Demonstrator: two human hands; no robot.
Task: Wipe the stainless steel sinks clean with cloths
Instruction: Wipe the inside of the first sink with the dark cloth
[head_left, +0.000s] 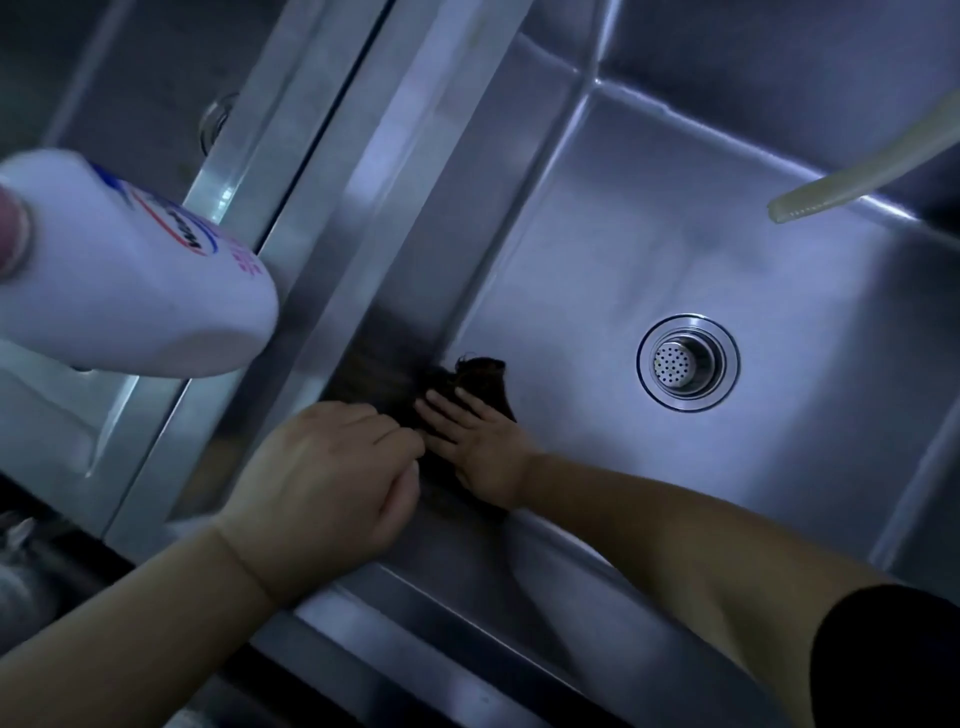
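A dark cloth (480, 376) lies bunched at the foot of the left wall of the right stainless steel sink (675, 249). My right hand (483, 457) presses flat on the cloth with straight fingers, reaching down into the basin. My left hand (322, 478) is just left of it against the sink wall, its fingers curled at the cloth's near edge and seeming to pinch it. The wall mirrors the cloth as a dark smear.
A round strainer drain (687, 362) sits in the basin floor to the right of my hands. A pale hose (872, 176) hangs in from the upper right. A white detergent bottle (130, 270) looms at the left above the divider (363, 208), beside a second basin (62, 431).
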